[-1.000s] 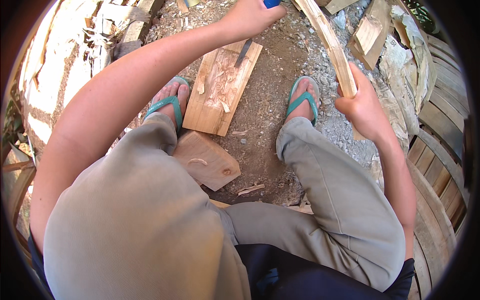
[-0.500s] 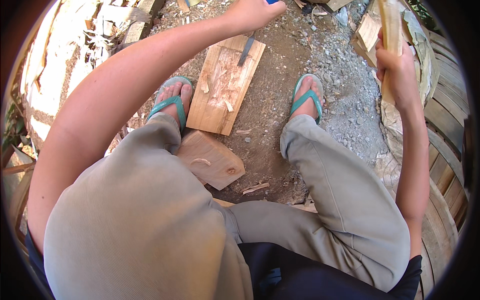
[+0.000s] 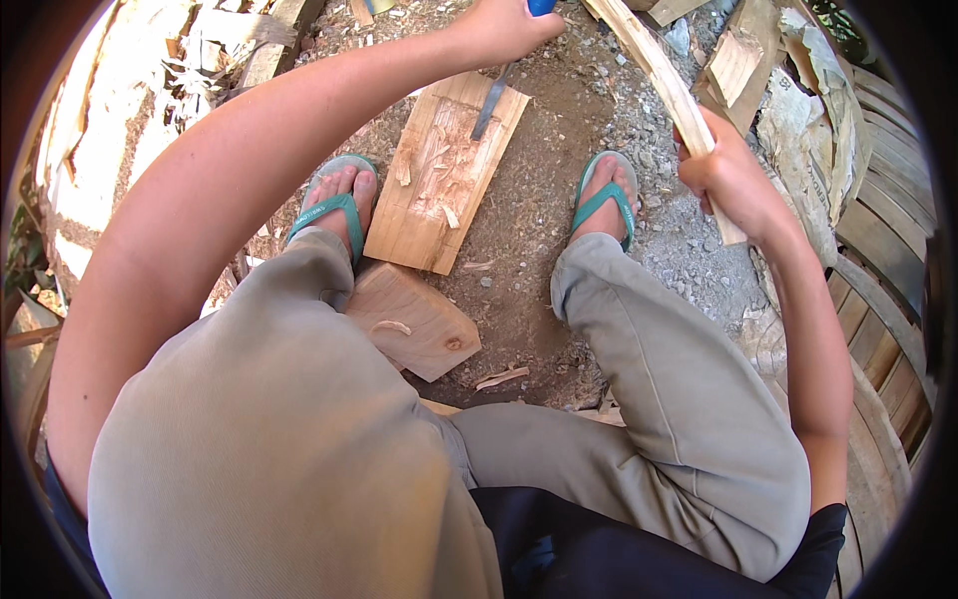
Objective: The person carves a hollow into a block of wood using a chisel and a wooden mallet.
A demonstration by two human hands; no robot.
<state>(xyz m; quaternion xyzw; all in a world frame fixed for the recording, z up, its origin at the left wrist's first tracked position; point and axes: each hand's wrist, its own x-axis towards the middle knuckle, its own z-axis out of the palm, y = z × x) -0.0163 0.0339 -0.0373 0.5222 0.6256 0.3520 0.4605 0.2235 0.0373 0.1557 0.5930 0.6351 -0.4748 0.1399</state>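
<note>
Blue-handled steel chisel (image 3: pixel 488 108) in L hand (image 3: pixel 506 32) — oblong tan-wood board (image 3: pixel 429 198) lengthwise bodyward of it; R hand (image 3: pixel 738 183), farther, grips pale-wood stick (image 3: pixel 667 82).

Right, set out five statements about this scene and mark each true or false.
1. The right grip holds a stick. True.
2. The left grip is empty. False: it holds a blue-handled chisel.
3. Chips lie on the board. True.
4. The sandal straps are red. False: they are green.
5. The block lies nearer the person than the board. True.
</note>
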